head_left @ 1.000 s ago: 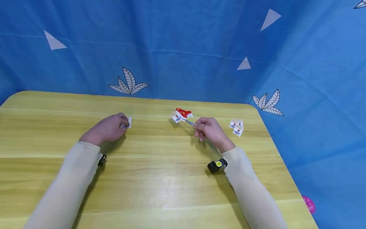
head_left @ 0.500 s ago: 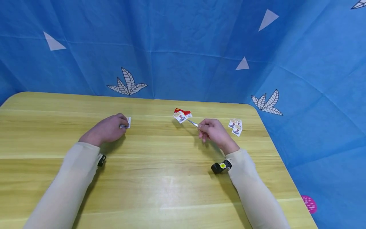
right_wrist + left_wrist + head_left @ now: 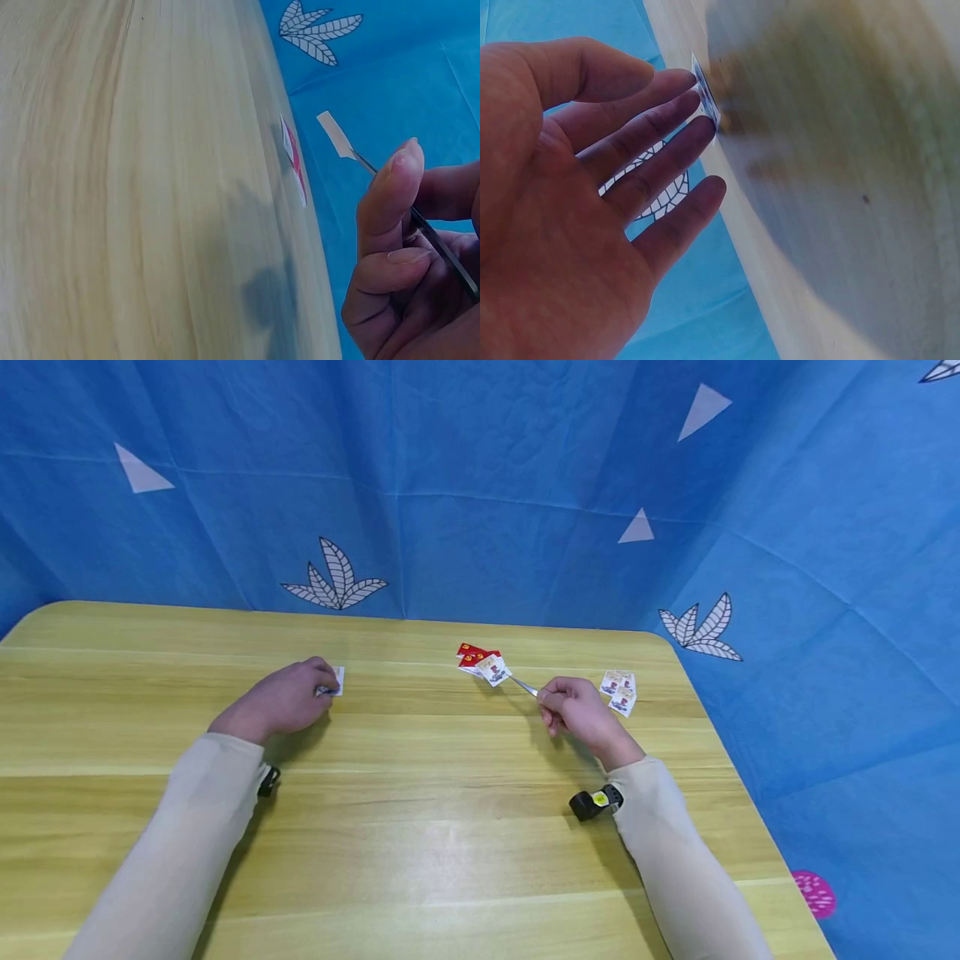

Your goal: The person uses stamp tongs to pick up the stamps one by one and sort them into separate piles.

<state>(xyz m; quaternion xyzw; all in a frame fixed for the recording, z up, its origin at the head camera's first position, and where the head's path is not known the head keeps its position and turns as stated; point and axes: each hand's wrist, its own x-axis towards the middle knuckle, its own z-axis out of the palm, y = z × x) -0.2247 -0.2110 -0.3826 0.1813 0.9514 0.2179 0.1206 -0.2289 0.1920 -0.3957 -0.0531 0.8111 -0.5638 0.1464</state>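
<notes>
My right hand (image 3: 581, 710) pinches slim metal tweezers (image 3: 525, 686), whose tips hold a small white stamp-like paper (image 3: 495, 671) with a coloured picture. In the right wrist view this held paper (image 3: 335, 136) is off the table, its pale side showing. In the head view it overlaps a small pile of red stamp-like papers (image 3: 474, 653) with yellow marks. Toward the left, my left hand (image 3: 281, 697) rests its fingertips at another small printed paper (image 3: 340, 681), partly hidden by them. The left wrist view shows the fingers (image 3: 660, 157) nearly straight, thumb apart.
Right of my right hand lies a cluster of 3 overlapping printed papers (image 3: 618, 692). The wooden table (image 3: 420, 827) ends at the back and right against a blue patterned cloth (image 3: 480, 485). Black wrist devices (image 3: 592, 802) sit at both cuffs.
My right hand has moved rightward and slightly nearer, carrying the paper in the tweezers across the red pile, more of which now shows. My left hand has stayed in place.
</notes>
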